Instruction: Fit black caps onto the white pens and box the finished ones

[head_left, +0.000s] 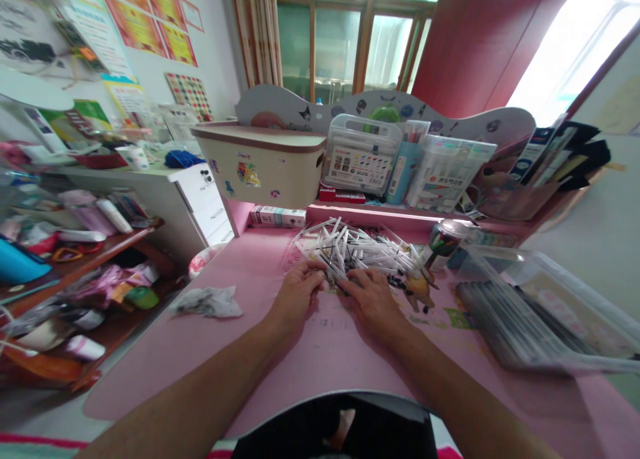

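A loose heap of thin white sticks [367,245], several with dark ends, lies at the back of the pink desk [320,365]. At the heap's front left edge is my left hand [299,293], its fingers curled and thumb drawn in; whatever is between them is too small to name. My right hand [374,303] rests against the front of the heap. Its fingers are bent over a small dark piece by the fingertips that I cannot identify. Small black pieces [397,282] lie just right of that hand.
A clear plastic bin [590,312] of long grey-black pens stands at the right. A can [447,239] is behind it. Crumpled tissue [210,302] lies at left. A lidded cream box [265,169] and marker cases [363,155] sit on the shelf above the heap.
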A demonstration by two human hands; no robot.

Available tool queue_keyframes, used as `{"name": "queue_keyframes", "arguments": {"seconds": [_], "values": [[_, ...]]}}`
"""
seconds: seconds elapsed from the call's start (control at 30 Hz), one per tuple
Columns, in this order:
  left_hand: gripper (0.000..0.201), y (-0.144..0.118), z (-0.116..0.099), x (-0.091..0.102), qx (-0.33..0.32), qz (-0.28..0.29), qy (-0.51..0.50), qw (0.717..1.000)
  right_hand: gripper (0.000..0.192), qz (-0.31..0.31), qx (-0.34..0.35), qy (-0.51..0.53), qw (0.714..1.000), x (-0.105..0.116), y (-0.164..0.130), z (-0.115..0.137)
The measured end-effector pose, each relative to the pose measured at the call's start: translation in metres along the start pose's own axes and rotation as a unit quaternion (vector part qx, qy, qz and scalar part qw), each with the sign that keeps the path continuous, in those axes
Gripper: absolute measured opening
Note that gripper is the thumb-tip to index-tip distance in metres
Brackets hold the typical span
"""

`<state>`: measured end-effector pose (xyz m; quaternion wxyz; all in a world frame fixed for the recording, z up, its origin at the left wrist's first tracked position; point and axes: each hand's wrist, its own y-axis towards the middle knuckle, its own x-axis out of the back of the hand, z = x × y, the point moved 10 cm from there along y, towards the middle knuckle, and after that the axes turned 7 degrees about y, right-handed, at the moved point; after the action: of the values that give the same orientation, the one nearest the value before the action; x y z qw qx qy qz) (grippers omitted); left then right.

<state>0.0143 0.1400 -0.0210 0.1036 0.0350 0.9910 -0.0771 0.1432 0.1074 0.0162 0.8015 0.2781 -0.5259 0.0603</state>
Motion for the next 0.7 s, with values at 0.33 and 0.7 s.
{"name": "queue_keyframes", "arguments": {"seconds": [0.33,0.7], "values": [[0.025,0.002,0.001,0.002,-0.002,-0.003,-0.005,1.0,0.021,-0.115,-0.019,0.069,0.991,0.034,-0.003,-0.014],[0.039,-0.026,-0.056,-0.009,-0.261,-0.018,0.273,0.926,0.01,-0.237,0.009,0.175,0.956,0.079,-0.021,-0.004]]}}
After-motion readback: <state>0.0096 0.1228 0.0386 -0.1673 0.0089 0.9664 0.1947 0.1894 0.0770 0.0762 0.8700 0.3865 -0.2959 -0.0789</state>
